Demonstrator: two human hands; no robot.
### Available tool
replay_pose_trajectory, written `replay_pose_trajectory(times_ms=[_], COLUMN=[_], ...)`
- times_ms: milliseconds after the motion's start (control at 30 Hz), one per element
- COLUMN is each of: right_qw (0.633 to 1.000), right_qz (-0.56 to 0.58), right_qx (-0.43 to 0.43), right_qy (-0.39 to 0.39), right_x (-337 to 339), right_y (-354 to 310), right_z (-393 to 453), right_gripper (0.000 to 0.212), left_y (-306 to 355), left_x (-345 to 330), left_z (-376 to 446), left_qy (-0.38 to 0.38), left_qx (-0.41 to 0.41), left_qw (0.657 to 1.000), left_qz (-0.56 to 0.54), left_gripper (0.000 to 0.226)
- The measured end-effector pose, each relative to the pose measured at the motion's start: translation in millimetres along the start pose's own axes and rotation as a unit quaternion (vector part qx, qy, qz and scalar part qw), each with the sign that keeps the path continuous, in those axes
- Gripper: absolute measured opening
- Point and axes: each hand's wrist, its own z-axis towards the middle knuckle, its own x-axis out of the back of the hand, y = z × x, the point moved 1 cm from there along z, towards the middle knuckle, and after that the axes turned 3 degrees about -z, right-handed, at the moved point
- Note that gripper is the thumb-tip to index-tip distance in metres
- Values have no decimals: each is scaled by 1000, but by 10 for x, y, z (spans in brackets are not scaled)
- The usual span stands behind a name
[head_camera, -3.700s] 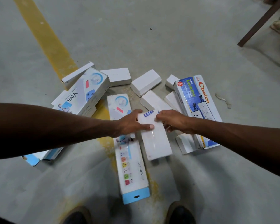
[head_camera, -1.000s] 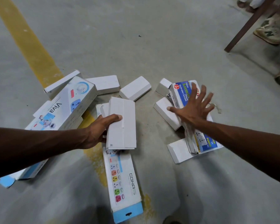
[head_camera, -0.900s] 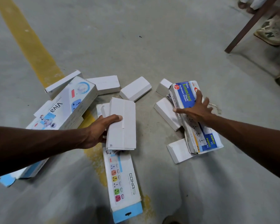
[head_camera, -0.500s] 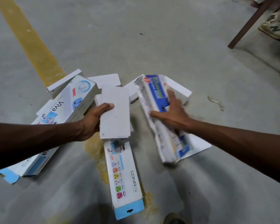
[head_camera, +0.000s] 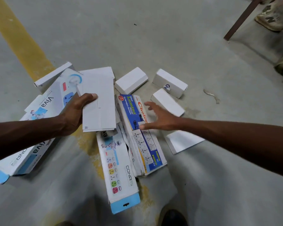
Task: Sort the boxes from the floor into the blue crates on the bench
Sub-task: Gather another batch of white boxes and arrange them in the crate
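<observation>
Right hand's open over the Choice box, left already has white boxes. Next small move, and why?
Probably close the right hand on the Choice box. Its fingers are spread just above the box, holding nothing, while the left hand already grips a stack of white boxes. The Choice box lies loose on the floor, leaning on the Cona box.

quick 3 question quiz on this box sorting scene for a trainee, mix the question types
1. True or false: the right hand is gripping the Choice box.
2. What does the left hand hold?
A. plain white boxes
B. a blue crate
C. nothing
3. Fill in: the long box nearest the camera, with a light blue end, reads ____.

Key:
1. False; its fingers are spread open above the box.
2. A; the thumb lies on top of the white boxes.
3. CONA.
</observation>
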Motion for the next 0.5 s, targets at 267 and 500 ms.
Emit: replay_pose_trajectory(times_ms=[267,500], right_qw=[898,864], right_qz=[-417,-488], right_qx=[8,61], right_qy=[-138,-110], right_x=[187,32], right_y=[1178,1231], right_z=[-536,-385], right_gripper=[133,111], left_y=[-94,-93], left_x=[-143,-186], left_z=[32,45], left_qy=[-42,-67], left_qx=[64,62], left_qw=[996,993], left_qz=[38,69], left_gripper=[30,101])
